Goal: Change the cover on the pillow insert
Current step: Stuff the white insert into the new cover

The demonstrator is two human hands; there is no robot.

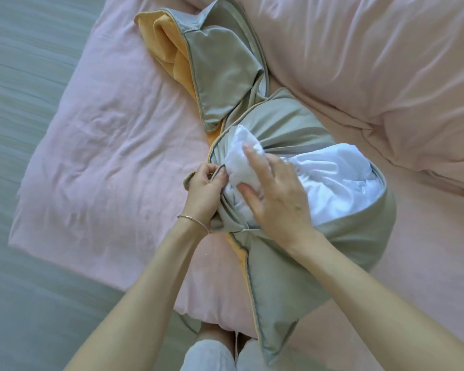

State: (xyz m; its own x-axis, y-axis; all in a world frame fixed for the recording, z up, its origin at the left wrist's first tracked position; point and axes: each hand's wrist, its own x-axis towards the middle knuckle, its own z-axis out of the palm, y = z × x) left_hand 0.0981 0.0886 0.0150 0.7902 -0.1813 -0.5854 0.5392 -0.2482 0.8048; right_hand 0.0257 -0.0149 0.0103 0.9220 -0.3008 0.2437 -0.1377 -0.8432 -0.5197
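Note:
A white pillow insert (332, 183) lies on the bed, partly inside a grey-green cover (287, 285) with orange lining and piped edges. The insert bulges out through the cover's opening. My left hand (205, 188) pinches the piped edge of that opening at its left side. My right hand (272, 194) grips a bunched corner of the white insert, thumb below and fingers above. A second grey cover with an orange inside (220, 76) lies crumpled further up the bed, touching the first.
Everything rests on a pink duvet (105, 156) with a thick folded pink mass (386, 62) at the right. Grey floor (16, 76) runs along the left of the bed. My legs in white trousers (212, 354) show at the bottom edge.

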